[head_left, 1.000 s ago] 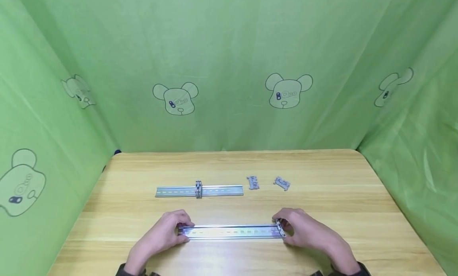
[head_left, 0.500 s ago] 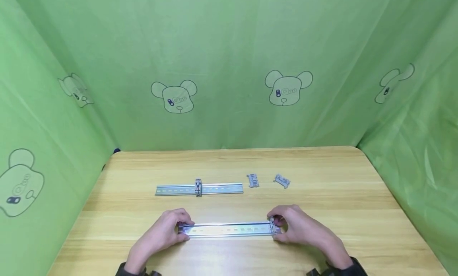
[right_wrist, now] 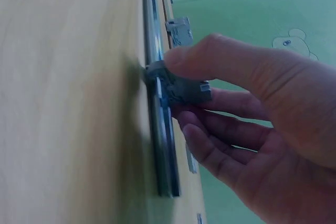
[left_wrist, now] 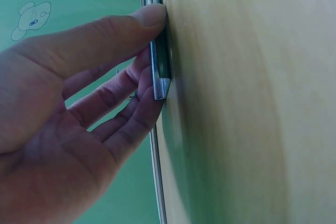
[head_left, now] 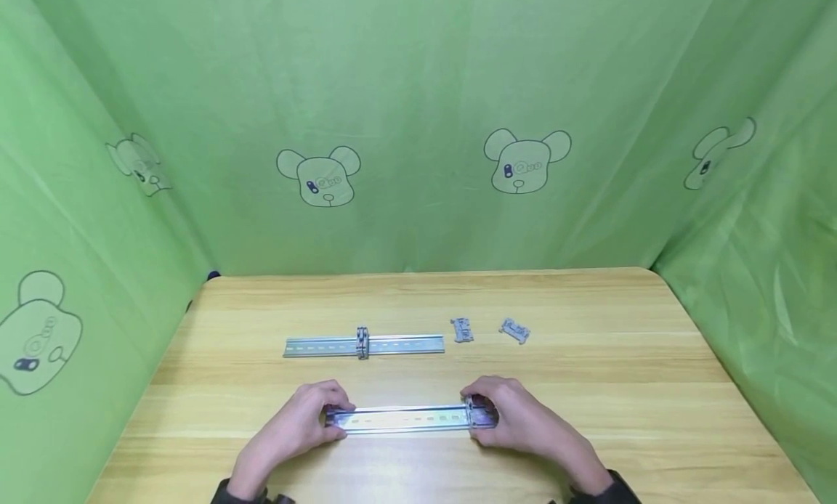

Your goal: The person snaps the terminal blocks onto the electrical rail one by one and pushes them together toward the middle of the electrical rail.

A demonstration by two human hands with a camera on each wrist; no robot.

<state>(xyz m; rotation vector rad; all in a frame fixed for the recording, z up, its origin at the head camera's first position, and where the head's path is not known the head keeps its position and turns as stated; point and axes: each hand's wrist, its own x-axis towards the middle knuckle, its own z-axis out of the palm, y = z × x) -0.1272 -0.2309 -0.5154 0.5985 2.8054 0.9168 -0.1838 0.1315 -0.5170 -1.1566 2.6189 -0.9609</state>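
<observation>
Steel near rail (head_left: pixel 405 420) lies flat on the wooden table (head_left: pixel 608 366), close to us, with a grey block (right_wrist: pixel 186 90) across it towards its right end. Our left hand (head_left: pixel 301 423) pinches the rail's left end: thumb on the near edge, fingers curled at the far edge, spread only about the rail's width. Our right hand (head_left: pixel 513 417) grips the block, thumb at its near end, fingertips round the far end, so the grip spans the block's length. A short stretch of rail runs on past the block, under the right palm.

Step in hand, our read: positioning the block on the rail, left hand bracing. Next move calls for keeping the rail pinned and the block square while we push it along to its spot; tilt could make it bind. Can't tell from here whether the clip feet are fully locked.

Orientation: rail's long axis runs left-right, slotted face up. Block's long axis runs near-far, crossing the rail at roughly a right angle, standing on its narrow edge.

Reference beyond: far rail (head_left: pixel 405 346), about parallel to ours, carries mounted blocks (head_left: pixel 362 343) near its middle. Right of that, two loose blocks (head_left: pixel 462 330) lie on their sides, apart, untouched.
</observation>
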